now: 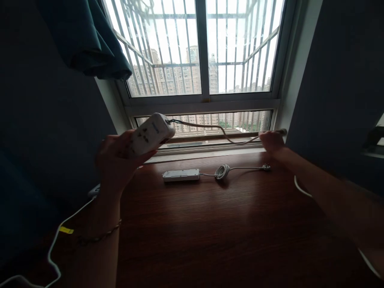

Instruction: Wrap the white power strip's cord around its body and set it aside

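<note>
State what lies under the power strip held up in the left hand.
Under the held power strip is the left hand, gripping it above the wooden sill. The hand covers the strip's underside and near end.

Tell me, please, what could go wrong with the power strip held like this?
The cord hangs in a slack span between the left hand, which holds the strip, and the right hand; it may sag and snag the second strip on the table. The strip is gripped at one end only, so it might slip.
</note>
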Motion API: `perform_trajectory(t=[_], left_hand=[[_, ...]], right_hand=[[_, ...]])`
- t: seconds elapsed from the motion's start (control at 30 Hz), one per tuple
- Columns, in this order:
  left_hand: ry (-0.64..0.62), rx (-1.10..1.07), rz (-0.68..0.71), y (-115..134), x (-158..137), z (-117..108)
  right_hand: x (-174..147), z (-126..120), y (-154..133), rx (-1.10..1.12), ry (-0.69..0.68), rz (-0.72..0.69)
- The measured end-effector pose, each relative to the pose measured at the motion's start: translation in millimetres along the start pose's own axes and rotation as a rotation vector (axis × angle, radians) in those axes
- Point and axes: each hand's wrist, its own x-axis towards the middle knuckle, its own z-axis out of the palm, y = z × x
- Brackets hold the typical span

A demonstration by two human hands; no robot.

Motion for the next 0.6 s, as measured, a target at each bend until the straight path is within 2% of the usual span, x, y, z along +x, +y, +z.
perform_trajectory(t=[0.07, 0.13, 0.33, 0.5, 0.6], left_hand=[[0.04, 0.088, 0.133, 1.6, -1.7, 4.2], [-0.003, 0.112, 0.191, -0.9, -2.0, 8.2], [-0.153, 0.096, 0.21, -7.2, -2.1, 16.7], [-0.33, 0.021, 0.219, 3.3, -6.4, 25.0], [-0.385, 0.01, 0.222, 10.8, -10.5, 30.6]], right_hand=[[8.7, -16.5, 27.1, -0.102, 0.127, 0.049], [12.8, -31.2, 46.1, -0.173, 0.21, 0.051], [16.7, -64.6, 70.5, -0.299, 0.378, 0.041], [31.2, -94.3, 82.7, -0.338, 0.485, 0.083], [41.9, -110.1, 88.3, -0.37, 0.504, 0.08]])
